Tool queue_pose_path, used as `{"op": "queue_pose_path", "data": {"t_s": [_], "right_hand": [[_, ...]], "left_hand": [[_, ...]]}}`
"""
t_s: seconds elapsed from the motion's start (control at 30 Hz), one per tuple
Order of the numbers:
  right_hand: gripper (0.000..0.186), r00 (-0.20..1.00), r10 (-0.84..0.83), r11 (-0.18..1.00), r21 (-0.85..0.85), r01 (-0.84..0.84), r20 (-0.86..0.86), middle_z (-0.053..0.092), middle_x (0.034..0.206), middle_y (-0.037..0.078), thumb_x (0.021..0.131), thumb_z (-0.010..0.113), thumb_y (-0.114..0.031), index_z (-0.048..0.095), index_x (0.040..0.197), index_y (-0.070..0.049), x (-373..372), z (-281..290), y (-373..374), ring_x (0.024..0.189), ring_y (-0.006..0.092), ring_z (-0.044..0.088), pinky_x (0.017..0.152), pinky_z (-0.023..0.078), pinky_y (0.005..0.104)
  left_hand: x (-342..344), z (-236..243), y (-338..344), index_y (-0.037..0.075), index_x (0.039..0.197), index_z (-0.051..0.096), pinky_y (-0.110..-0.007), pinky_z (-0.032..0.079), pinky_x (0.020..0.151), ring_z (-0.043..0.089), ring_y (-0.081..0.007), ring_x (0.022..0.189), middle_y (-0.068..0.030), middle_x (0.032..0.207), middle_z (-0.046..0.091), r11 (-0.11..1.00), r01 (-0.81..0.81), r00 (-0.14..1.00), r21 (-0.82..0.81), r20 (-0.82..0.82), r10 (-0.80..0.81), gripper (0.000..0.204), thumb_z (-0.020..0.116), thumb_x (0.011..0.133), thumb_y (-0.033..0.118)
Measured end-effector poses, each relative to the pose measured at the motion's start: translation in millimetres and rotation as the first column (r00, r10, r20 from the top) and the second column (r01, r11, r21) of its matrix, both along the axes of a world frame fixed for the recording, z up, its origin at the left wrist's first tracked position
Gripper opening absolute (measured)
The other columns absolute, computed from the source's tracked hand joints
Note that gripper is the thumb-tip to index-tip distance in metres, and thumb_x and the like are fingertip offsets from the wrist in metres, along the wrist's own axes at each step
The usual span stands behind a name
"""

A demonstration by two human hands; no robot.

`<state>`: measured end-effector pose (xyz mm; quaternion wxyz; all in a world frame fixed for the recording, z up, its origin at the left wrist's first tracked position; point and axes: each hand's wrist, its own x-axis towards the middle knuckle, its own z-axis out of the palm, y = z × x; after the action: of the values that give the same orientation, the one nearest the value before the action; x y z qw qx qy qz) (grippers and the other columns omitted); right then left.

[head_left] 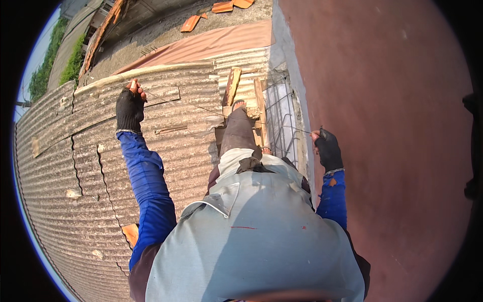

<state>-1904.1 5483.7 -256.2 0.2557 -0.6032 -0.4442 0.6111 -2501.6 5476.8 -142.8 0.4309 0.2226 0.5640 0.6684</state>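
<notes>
A thin dark wire (198, 106) stretches across in front of my legs, sagging slightly, from one hand to the other. Its left end is pinched in the fingertips of my left hand (131, 108), which is raised over the corrugated roof in a black fingerless glove. My right hand (328, 148), gloved the same way, grips the wire's other end beside the reddish-brown wall (382, 131). Beneath the wire on the right lies a cage of steel reinforcing bars (283, 113) in a narrow gap along the wall.
Corrugated grey roof sheets (176, 143) spread out on the left, with a bent metal rod (171, 130) on them. My feet stand among wooden planks (232, 85) beside the rebar cage. Broken orange tiles (191, 23) and a pinkish corrugated sheet (206, 44) lie farther off.
</notes>
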Motion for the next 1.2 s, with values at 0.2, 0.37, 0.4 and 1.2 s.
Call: {"op": "queue_pose_path", "data": {"t_s": [0.2,0.37,0.4,1.2], "right_hand": [[0.021,0.991,-0.039,0.973,0.229,0.009,0.129,0.061,0.079,0.002,0.089,0.062,-0.016,0.066,0.096,0.003,-2,6,-1,0.075,0.0094,0.054,0.072,0.044,0.0263],[0.02,0.984,-0.037,0.956,0.293,-0.017,0.177,0.062,0.078,0.003,0.089,0.062,-0.017,0.066,0.094,0.002,-1,15,-3,0.076,0.0101,0.055,0.073,0.045,0.0267],[0.02,0.982,-0.032,0.95,0.31,-0.028,0.185,0.062,0.079,0.003,0.089,0.062,-0.017,0.067,0.094,0.002,-2,16,-3,0.076,0.0104,0.055,0.074,0.045,0.0269],[0.026,0.716,0.198,0.865,0.225,-0.449,0.669,0.068,0.092,0.019,0.085,0.062,-0.023,0.067,0.099,-0.002,-3,-19,-7,0.085,0.0359,0.064,0.076,0.049,0.0428]], "left_hand": [[18,-19,7,0.003,0.116,0.055,-0.022,0.045,0.057,0.052,-0.011,0.071,-0.0021,0.087,0.056,0.977,-0.191,0.981,-0.096,0.021,0.193,0.025,0.058,0.093,0.012],[29,-30,6,0.002,0.117,0.056,-0.02,0.036,0.048,0.046,-0.0079,0.062,-0.0003,0.077,0.052,0.972,-0.197,0.98,-0.127,-0.054,0.191,0.028,0.059,0.09,0.009],[32,-31,6,0.002,0.117,0.056,-0.019,0.035,0.048,0.045,-0.0073,0.061,0.0002,0.075,0.051,0.975,-0.16,0.986,-0.152,-0.076,0.15,0.029,0.06,0.09,0.01],[49,20,31,0.002,0.098,0.055,-0.024,0.054,0.071,0.057,-0.0128,0.08,-0.0049,0.089,0.055,0.934,0.232,0.945,0.273,0.162,-0.283,0.015,0.061,0.094,0.015]]}}
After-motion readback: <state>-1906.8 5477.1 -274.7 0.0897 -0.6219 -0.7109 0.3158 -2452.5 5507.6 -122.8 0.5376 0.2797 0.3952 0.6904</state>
